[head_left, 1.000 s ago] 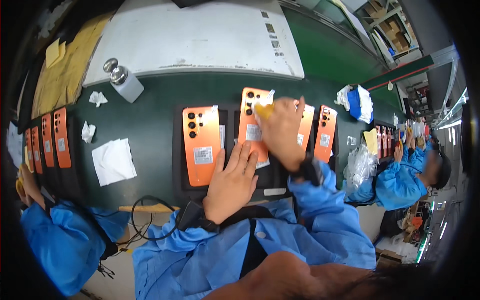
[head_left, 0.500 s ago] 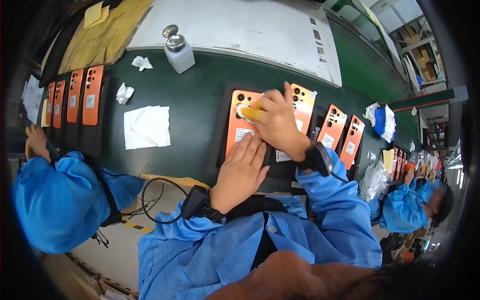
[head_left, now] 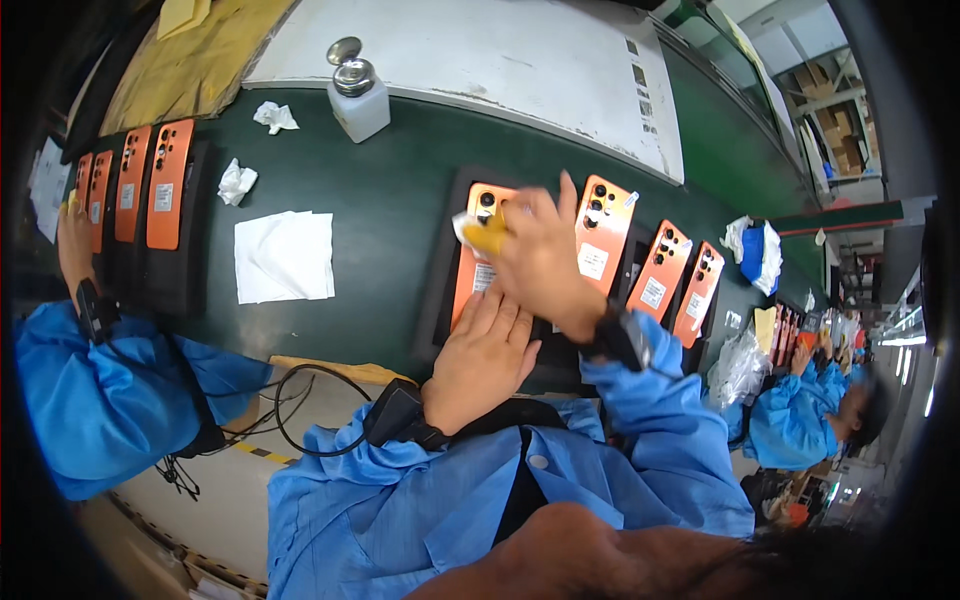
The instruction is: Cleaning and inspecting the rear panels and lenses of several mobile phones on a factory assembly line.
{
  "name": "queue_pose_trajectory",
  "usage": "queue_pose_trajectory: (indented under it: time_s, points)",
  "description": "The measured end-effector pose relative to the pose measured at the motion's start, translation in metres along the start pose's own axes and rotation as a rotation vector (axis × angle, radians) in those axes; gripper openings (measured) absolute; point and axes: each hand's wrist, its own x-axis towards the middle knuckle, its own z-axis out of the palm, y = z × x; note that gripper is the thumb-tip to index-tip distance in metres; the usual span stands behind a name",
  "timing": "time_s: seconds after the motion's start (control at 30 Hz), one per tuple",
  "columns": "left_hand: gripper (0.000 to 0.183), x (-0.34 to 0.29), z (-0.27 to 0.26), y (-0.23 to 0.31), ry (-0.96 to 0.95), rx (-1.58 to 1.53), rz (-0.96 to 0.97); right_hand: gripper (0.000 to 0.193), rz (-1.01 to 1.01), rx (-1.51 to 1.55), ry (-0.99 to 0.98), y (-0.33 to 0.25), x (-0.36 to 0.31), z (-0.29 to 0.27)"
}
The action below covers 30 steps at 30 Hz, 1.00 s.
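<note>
An orange phone [head_left: 466,272] lies back up on a black mat [head_left: 443,265] before me, with dark round camera lenses at its upper end. My right hand [head_left: 545,255] grips a yellow wiping pad [head_left: 487,238] with a white wipe [head_left: 461,226] at its tip, pressed to the phone by the lenses. The hand hides part of the phone. My left hand [head_left: 482,345] lies flat over the phone's lower part, fingers stretched out, covering some of its white label. Just right of my right hand lies a second orange phone [head_left: 604,215] with a white label.
More orange phones [head_left: 660,265] lie to the right, others [head_left: 168,190] at left. A folded white cloth [head_left: 284,257], crumpled wipes [head_left: 237,183] and a pump bottle [head_left: 358,105] are on the green table [head_left: 390,200]. Co-workers in blue sit left, one hand [head_left: 73,240] at a phone, and right [head_left: 800,420].
My right hand and the yellow pad have shifted slightly left and down across the phone. My left hand stays put. The left co-worker's hand has moved up to the phones.
</note>
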Motion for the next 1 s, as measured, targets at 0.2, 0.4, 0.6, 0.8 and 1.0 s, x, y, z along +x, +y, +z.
queue_pose_trajectory:
  time_s: [0.2, 0.4, 0.6, 0.8, 1.0]
  points:
    - [0.055, 0.004, -0.003, -0.005, 0.05, -0.048, 0.015, 0.014, 0.162, -0.104, -0.076, 0.009, 0.006, -0.004]
    - [0.054, 0.003, -0.003, -0.005, 0.061, 0.004, 0.004, 0.008, 0.066, -0.054, 0.098, 0.019, 0.038, 0.012]
    - [0.054, 0.004, 0.004, 0.001, 0.022, -0.018, 0.02, 0.015, 0.133, -0.087, 0.046, 0.002, -0.02, 0.002]
    - [0.054, 0.002, 0.0, -0.007, 0.042, -0.009, 0.018, 0.018, 0.195, -0.201, -0.054, 0.006, -0.007, 0.002]
    - [0.053, 0.001, -0.002, -0.002, 0.075, 0.049, 0.037, 0.015, 0.235, -0.161, 0.114, 0.028, 0.018, 0.007]
